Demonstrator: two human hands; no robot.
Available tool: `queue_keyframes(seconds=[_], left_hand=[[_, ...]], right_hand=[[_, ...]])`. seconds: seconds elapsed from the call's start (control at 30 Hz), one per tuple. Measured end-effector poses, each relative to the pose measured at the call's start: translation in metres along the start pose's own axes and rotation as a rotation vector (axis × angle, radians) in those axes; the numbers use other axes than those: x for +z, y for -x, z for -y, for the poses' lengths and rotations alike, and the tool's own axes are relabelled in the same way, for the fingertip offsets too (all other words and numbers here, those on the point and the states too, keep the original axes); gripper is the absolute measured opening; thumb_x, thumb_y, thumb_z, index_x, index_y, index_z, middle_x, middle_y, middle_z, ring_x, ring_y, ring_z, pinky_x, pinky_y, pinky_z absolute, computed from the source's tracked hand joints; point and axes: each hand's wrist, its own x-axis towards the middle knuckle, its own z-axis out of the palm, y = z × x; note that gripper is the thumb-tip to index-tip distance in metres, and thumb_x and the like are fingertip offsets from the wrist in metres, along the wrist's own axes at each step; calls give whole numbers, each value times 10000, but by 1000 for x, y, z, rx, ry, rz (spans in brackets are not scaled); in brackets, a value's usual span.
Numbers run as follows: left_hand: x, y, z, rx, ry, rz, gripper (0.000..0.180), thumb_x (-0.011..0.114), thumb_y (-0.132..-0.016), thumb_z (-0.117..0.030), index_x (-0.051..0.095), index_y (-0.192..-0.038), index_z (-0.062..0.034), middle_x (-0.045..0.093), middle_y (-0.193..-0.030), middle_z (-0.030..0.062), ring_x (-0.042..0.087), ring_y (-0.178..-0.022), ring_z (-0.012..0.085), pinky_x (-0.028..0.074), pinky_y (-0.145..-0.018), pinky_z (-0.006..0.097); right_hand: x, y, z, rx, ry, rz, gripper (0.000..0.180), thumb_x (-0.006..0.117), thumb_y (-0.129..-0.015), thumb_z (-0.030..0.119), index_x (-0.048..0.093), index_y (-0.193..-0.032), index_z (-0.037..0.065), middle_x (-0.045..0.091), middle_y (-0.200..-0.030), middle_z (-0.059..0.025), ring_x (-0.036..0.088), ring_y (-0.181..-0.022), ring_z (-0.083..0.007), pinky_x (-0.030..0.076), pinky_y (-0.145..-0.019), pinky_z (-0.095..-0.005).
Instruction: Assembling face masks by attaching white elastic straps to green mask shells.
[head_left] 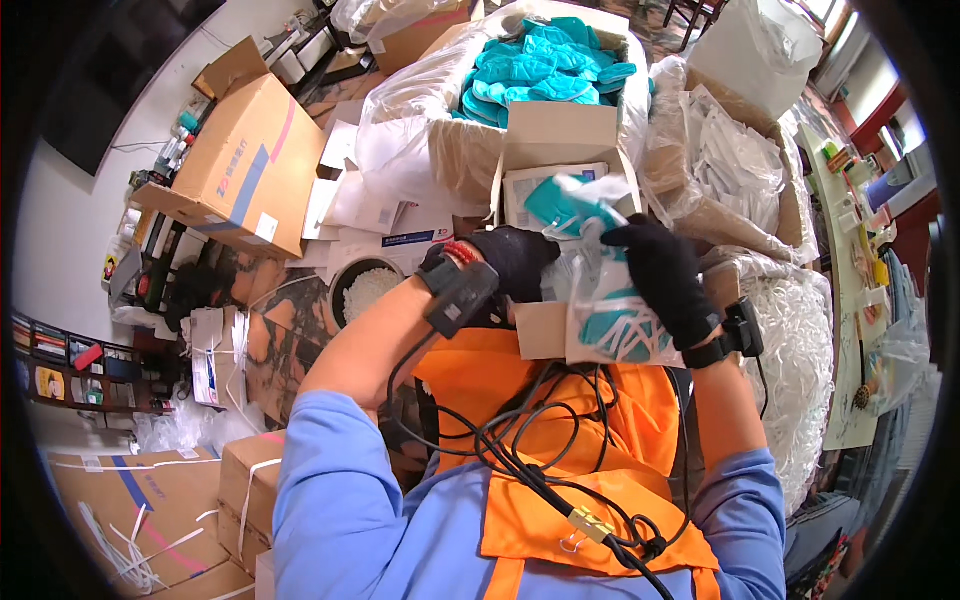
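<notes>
Both my hands wear black gloves. My left hand (515,262) grips the side of a clear plastic bag (610,315) that holds folded teal gloves. My right hand (662,275) pinches the bag's top edge, where a teal glove (565,205) sticks up out of the opening. The bag hangs over a small open cardboard box (555,135) right in front of me, which has a white printed sheet inside. Behind it stands a large plastic-lined carton (430,120) full of loose teal gloves (540,65).
A closed brown carton (245,165) sits at the left, with white papers (360,205) and a bowl of white bits (365,285) beside it. Clear bags of white items (730,170) pile up at the right. Strapped cartons (140,500) lie at lower left. Black cables hang across my orange vest (560,420).
</notes>
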Motion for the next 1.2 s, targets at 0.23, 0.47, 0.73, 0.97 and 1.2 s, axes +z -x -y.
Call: queue_keyframes(seconds=[0.23, 0.47, 0.73, 0.97, 1.2], left_hand=[[-13, -2, -22, -244, 163, -166, 589, 792, -643, -341, 615, -1105, -21, 651, -1038, 204, 648, -952, 334, 506, -833, 412], [-41, 28, -21, -143, 456, -634, 334, 771, -673, -127, 658, -973, -33, 670, -857, 133, 659, -773, 250, 513, -717, 335], [-52, 28, -46, 268, 300, -664, 268, 766, -759, -199, 658, -969, -74, 664, -854, 95, 662, -763, 217, 510, -664, 322], [-26, 10, -55, 138, 283, -955, 141, 677, -835, -188, 647, -869, -55, 634, -765, 137, 634, -690, 319, 495, -610, 362], [3, -19, -40, 15, 372, -1041, 115, 599, -869, -139, 638, -813, -46, 620, -761, 125, 618, -681, 314, 487, -581, 374]], right_hand=[[6, 10, 16, 102, 162, 38, 374, 711, -750, 228, 645, -1115, 175, 617, -1118, -127, 647, -863, -327, 527, -737, -415], [-21, -2, 1, 146, 230, -64, 489, 736, -737, 227, 604, -1202, 152, 595, -1200, -169, 628, -988, -344, 523, -815, -403], [-20, -32, 37, -74, 65, 204, 292, 724, -766, 276, 681, -987, 89, 665, -969, -161, 652, -771, -328, 520, -709, -391], [-14, -35, 36, 51, -157, 233, 226, 671, -819, 276, 682, -818, 50, 651, -761, -167, 638, -753, -348, 500, -666, -400], [3, -20, 41, -147, 48, 73, 99, 629, -826, 177, 618, -812, 80, 625, -712, -150, 626, -669, -358, 490, -585, -428]])
